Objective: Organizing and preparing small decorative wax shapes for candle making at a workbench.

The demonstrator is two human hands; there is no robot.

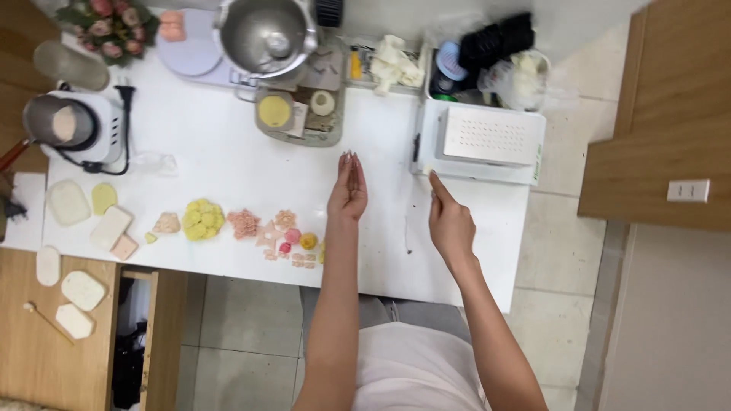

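Holding my left hand [348,190] flat and empty above the white table [228,160], I point my right hand [451,224], also empty, toward the white perforated box [487,137] (small moulded soaps [285,232] lie just left).

Worktop clutter along a white table

A steel mixing bowl [266,34] stands at the far edge beside a grey tray [298,114] holding a yellow disc [274,112]. To the left sit a small white hotplate with a pot [65,124] and a bunch of pink flowers [110,23]. Near the front edge lie a yellow flower-shaped piece [202,219], pink moulded pieces [244,223] and pale bars [110,227], possibly soap. A wooden side table [38,342] carries more white bars [82,290].
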